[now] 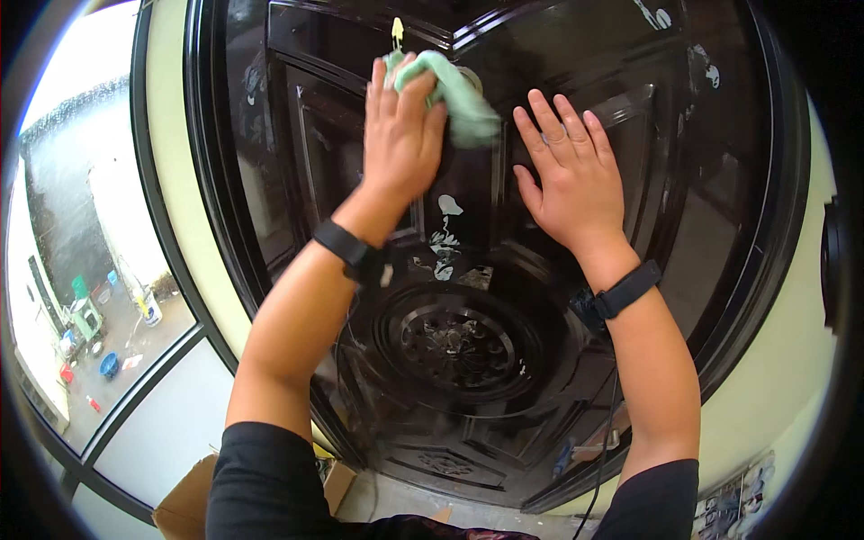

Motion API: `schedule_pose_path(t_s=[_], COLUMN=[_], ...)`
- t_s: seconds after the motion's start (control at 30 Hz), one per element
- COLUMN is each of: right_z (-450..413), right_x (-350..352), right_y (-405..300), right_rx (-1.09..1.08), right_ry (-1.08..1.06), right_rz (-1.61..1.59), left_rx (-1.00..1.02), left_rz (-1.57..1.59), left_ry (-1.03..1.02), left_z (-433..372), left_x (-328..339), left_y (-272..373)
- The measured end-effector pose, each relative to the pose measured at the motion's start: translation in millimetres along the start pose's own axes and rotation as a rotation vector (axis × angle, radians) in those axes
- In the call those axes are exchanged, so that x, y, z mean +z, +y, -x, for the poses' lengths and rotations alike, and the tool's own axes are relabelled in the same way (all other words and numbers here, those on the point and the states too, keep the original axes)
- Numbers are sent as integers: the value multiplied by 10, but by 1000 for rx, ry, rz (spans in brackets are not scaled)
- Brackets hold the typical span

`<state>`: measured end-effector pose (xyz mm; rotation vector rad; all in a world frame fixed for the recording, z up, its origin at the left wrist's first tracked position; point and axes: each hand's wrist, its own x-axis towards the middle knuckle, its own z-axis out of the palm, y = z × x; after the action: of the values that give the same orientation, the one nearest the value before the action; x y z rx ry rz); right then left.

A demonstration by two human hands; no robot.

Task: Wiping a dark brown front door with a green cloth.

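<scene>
My left hand (403, 128) holds a pale green cloth (466, 108) against the upper part of a dark, glossy panelled door (466, 182). The cloth's loose end is blurred and hangs to the right of my fingers. Behind it, a round pale fitting is mostly hidden. Just above my left fingertips, a small pale yellow item (397, 30) shows against the door. My right hand (570, 169) is empty, with fingers spread and palm towards the door, to the right of the cloth. Whitish peeled patches (444, 250) mark the door's middle, above a carved round medallion (452, 341).
A dark-framed window (169, 364) stands at left; beyond it are a wet yard, a blue basin (109, 365) and a white bucket (150, 310). Below are a cardboard box (185, 496) and the floor (398, 496). A black cable (603, 445) hangs by my right arm.
</scene>
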<state>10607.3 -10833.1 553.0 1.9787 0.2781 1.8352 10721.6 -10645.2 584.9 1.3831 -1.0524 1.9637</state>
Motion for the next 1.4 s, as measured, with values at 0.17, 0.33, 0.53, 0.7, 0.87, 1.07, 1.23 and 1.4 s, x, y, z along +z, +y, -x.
schedule_pose_path(t_s=[0.17, 0.33, 0.53, 0.7, 0.87, 1.07, 1.23, 1.4], right_z=[-12, -55, -24, 72, 239, 327, 410, 482], right_x=[4, -7, 45, -115, -513, -758, -710, -647], right_y=[-1, -38, 14, 139, 427, 824, 1117, 1269], right_rx=[5, -2, -30, -29, 43, 81, 86, 74], right_ry=[7, 36, 67, 44, 45, 23, 1, 10], right_rz=[15, 5, -38, -131, -43, -30, -2, 2], left_rx=[78, 58, 140, 266, 205, -27, -19, 168], left_rz=[-219, -339, -13, -65, -157, -186, -210, -60], left_ry=[-151, 18, -335, -445, -231, -222, -217, -234], left_z=[-343, -638, 837, 569, -323, -1508, -1902, -1756], left_x=[-117, -123, -309, -275, 233, 738, 1162, 937], left_y=[-397, -768, 479, 661, 755, 603, 960, 695])
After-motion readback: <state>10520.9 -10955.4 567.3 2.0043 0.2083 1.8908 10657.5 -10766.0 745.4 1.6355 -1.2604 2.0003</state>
